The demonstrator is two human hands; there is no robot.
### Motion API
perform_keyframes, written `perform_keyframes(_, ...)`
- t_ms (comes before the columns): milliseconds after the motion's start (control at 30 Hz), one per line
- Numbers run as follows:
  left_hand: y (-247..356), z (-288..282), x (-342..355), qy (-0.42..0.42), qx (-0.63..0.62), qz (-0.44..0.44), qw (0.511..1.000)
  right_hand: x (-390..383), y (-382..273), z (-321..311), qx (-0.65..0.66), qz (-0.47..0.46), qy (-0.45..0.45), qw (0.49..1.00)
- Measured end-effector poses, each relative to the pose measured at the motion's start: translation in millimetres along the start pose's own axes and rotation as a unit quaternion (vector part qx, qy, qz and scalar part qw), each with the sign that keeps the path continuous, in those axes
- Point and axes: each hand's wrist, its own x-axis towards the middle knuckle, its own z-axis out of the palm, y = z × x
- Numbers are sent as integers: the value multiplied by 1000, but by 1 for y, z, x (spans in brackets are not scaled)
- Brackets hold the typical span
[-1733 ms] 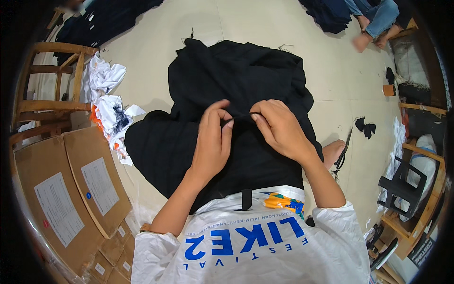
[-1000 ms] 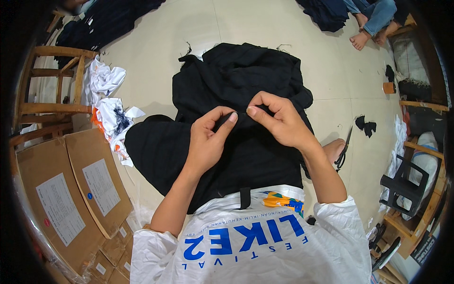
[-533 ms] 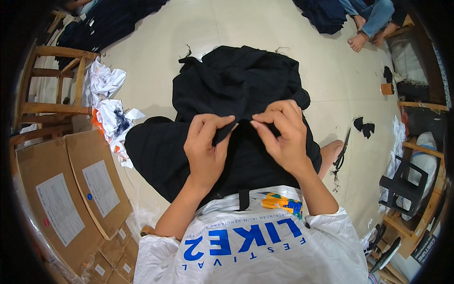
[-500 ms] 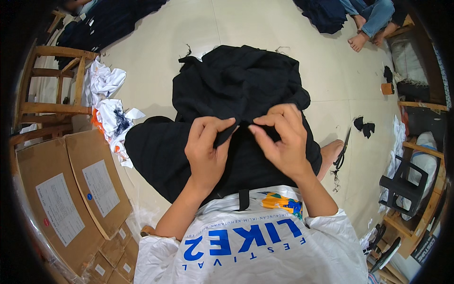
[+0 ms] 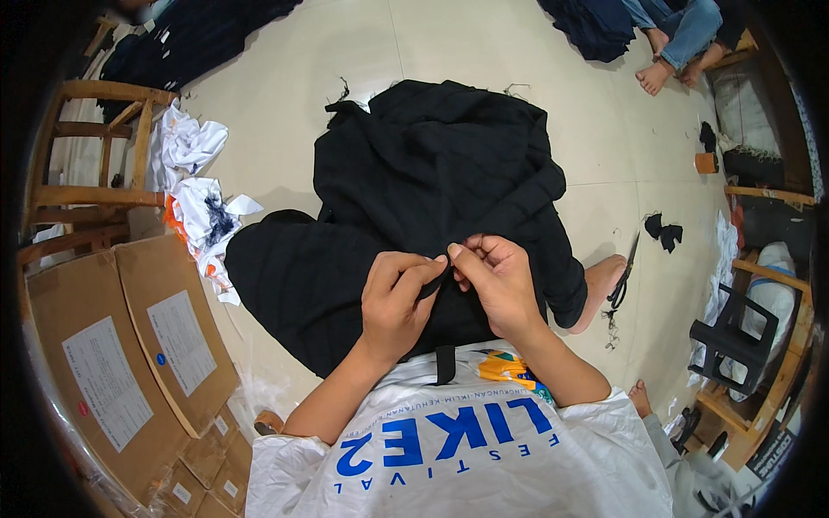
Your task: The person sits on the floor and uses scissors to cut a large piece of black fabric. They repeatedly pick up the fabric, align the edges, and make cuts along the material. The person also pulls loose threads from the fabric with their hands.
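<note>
A black cloth garment (image 5: 432,164) lies bunched across my lap and over the floor in front of me. My left hand (image 5: 397,298) pinches a fold of it between thumb and fingers. Right beside it, my right hand (image 5: 496,281) is closed on the same black fold, its thumb and forefinger near the left fingertips. What exact part of the garment sits between the fingers is too dark to make out. Black scissors (image 5: 623,281) rest on the floor by my bare foot (image 5: 600,289), to the right.
Cardboard boxes (image 5: 91,345) and a wooden frame (image 5: 95,194) stand at left, with crumpled white cloths (image 5: 207,211) alongside. Black scraps (image 5: 665,231) lie on the right floor, near a black plastic stool (image 5: 738,332). Another person's bare feet (image 5: 656,76) and dark cloth piles (image 5: 587,26) are farther off.
Both hands have moved down toward me and closer together. My right hand's fingers, apart before, are now closed on the black cloth. Another foot has appeared at the lower right.
</note>
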Motion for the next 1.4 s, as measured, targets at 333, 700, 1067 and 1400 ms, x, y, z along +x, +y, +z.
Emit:
perform_keyframes(333, -1, 0, -3, -4, 0, -2, 1000, -7, -8, -4, -46, 22, -3, 999)
perform_keyframes(700, 1, -1, -3, -26, -17, -15, 999, -15, -5, -6, -51, 1, -1, 999)
perform_keyframes(1067, -8, -9, 7, -136, -255, -274, 917, -25, 1, -11, -129, -87, -5, 988)
perform_keyframes(1400, -62, 10, 50, -381, -330, -436, 746, -20, 9, -10, -90, -101, -22, 991)
